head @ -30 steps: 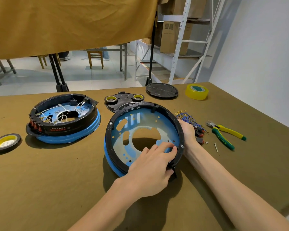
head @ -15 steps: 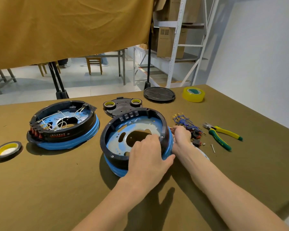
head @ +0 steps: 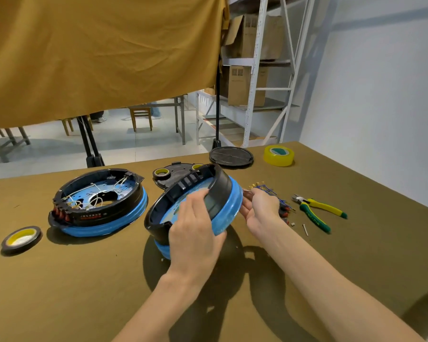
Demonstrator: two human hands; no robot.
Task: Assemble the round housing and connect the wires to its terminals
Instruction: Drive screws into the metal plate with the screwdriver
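The left hand [head: 195, 233] grips the tilted housing [head: 208, 206]; the right hand [head: 260, 208] pinches a wire [head: 269, 190]. Wiring is just starting, I judge: next, guide that wire onto a terminal.

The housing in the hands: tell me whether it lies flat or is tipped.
Tipped. The housing stands on its lower edge on the table, open side facing left; the left hand grips its rim.

Pliers [head: 318, 213] right on table, yellow tape roll [head: 279, 156] far edge
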